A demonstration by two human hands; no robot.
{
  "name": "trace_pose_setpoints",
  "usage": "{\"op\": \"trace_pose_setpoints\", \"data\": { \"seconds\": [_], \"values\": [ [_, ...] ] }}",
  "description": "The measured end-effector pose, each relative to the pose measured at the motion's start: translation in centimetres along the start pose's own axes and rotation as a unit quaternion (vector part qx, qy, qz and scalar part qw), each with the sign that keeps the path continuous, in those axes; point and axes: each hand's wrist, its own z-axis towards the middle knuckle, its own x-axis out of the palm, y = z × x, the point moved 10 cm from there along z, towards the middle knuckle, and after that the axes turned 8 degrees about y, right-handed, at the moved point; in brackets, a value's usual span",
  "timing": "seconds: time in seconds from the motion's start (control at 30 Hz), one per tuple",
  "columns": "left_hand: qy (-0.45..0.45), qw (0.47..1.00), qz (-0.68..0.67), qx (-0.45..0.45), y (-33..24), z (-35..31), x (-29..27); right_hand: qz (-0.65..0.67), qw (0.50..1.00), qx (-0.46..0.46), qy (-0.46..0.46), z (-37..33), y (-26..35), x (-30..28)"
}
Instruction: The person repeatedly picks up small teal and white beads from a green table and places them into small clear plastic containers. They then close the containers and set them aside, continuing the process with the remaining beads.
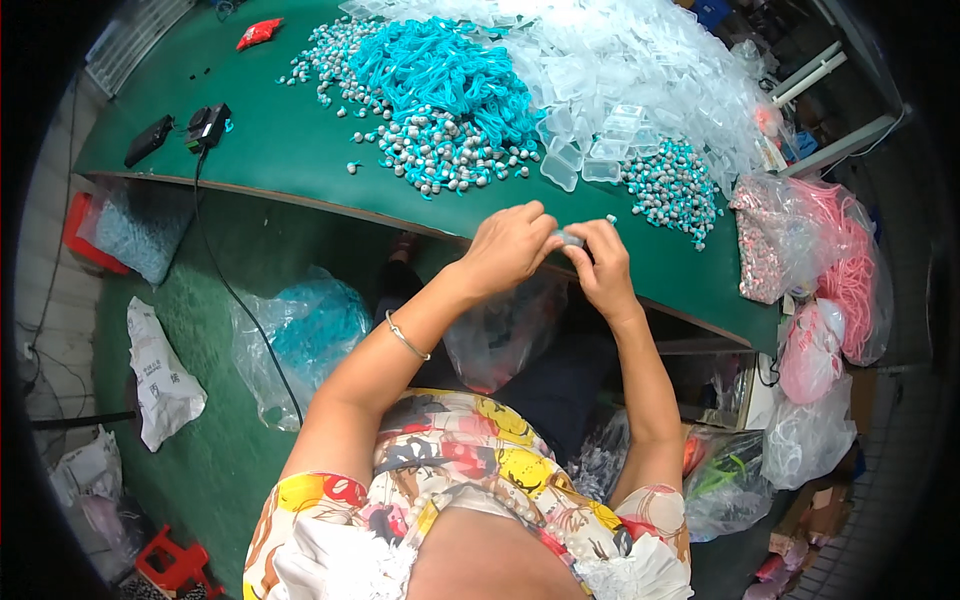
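My left hand point(508, 245) and my right hand point(603, 262) meet at the table's near edge, fingers closed on a small clear plastic case point(568, 238) held between them. Fingers cover much of the case, and what it contains is hard to make out. Just beyond them lie open, hinged clear cases point(602, 170), at the near end of a large heap of such cases point(640, 60). Small grey-and-teal pieces lie in a pile point(450, 155) ahead of my left hand and another pile point(675, 190) beyond my right. Tangled teal cords point(440, 75) are heaped behind the left pile.
On the green table point(270, 160) lie a black device with a cable point(207, 128) and a red packet point(260, 33). Bags of pink cords point(845, 270) hang by the right edge. Below are a bag of teal material point(315, 325), a white sack point(160, 375) and a red stool point(175, 562).
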Motion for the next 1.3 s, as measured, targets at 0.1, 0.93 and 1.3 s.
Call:
{"op": "trace_pose_setpoints", "data": {
  "seconds": [0.1,0.93,1.3],
  "values": [
    [0.007,0.998,-0.062,0.009,0.3,-0.7,-0.2,0.069,0.996,0.043,0.023,-0.7,-0.2,0.9],
    [0.218,0.974,-0.049,-0.023,-0.9,-8.0,11.0,-0.229,0.973,0.009,-0.015,1.6,1.2,-0.2],
    [0.013,0.996,-0.072,-0.053,-0.1,1.3,-1.4,-0.102,0.975,0.193,-0.051,-1.2,-8.5,-5.6]
  ]
}}
